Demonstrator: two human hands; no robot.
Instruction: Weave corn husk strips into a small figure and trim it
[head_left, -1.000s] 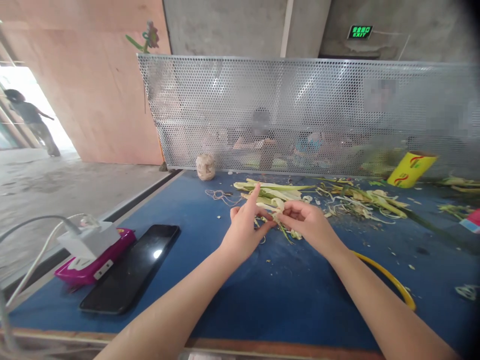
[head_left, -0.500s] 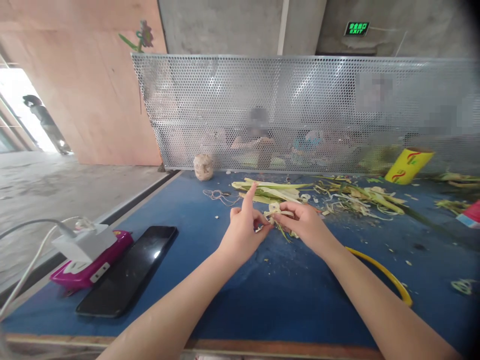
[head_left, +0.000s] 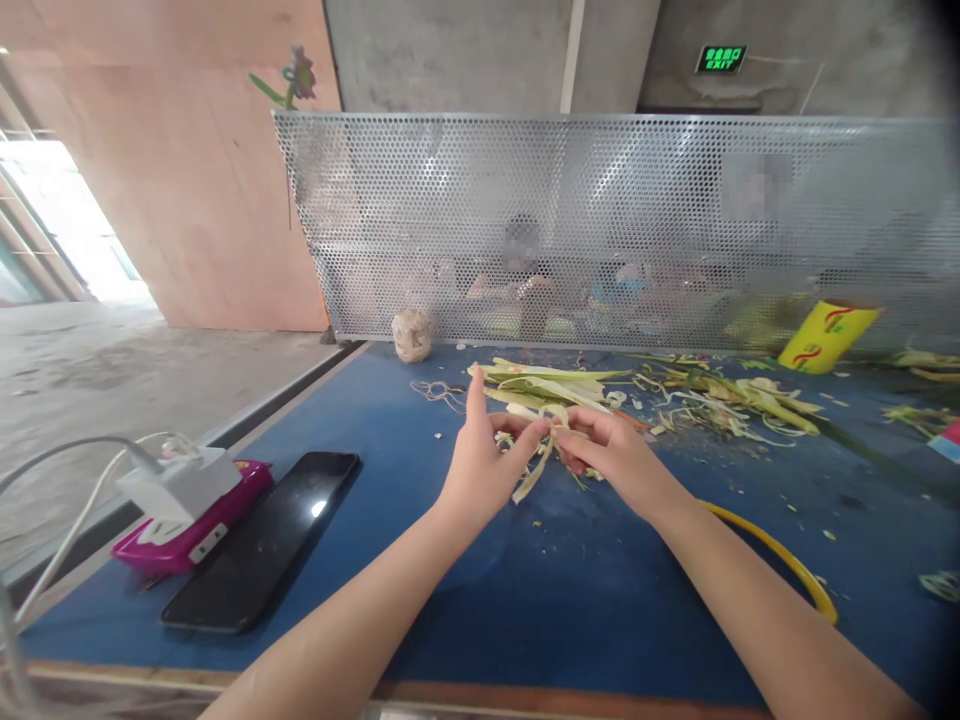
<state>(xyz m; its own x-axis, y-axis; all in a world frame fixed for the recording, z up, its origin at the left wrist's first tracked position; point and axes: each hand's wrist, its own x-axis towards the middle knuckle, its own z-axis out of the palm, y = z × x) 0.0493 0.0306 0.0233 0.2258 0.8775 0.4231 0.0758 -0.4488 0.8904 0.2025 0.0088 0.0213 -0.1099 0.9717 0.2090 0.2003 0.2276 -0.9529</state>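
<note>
Over the middle of the blue table, my left hand (head_left: 486, 452) pinches a pale, flat plant-leaf strip (head_left: 531, 480) between thumb and a finger, its index finger pointing up. My right hand (head_left: 626, 458) meets it from the right, fingertips closed on the same strip. The strip curls in a loop above the fingertips, and one end hangs down between the hands. Part of it is hidden by the fingers. Just beyond the hands lies a bundle of long pale-green leaves (head_left: 555, 383). Small scraps lie under the fingers.
A black phone (head_left: 262, 545) and a magenta power strip (head_left: 169, 552) with a white adapter (head_left: 184, 485) lie left. A twine-coloured roll (head_left: 412, 335), thin string (head_left: 436, 393), a yellow tube (head_left: 829, 337), leaf scraps (head_left: 739, 400) and a yellow cord (head_left: 780, 553) surround the hands. A perforated metal screen (head_left: 450, 200) stands behind.
The strip now loops up and hangs lower between my hands. My left hand has turned slightly, its index finger more upright. The person in the left doorway is out of sight.
</note>
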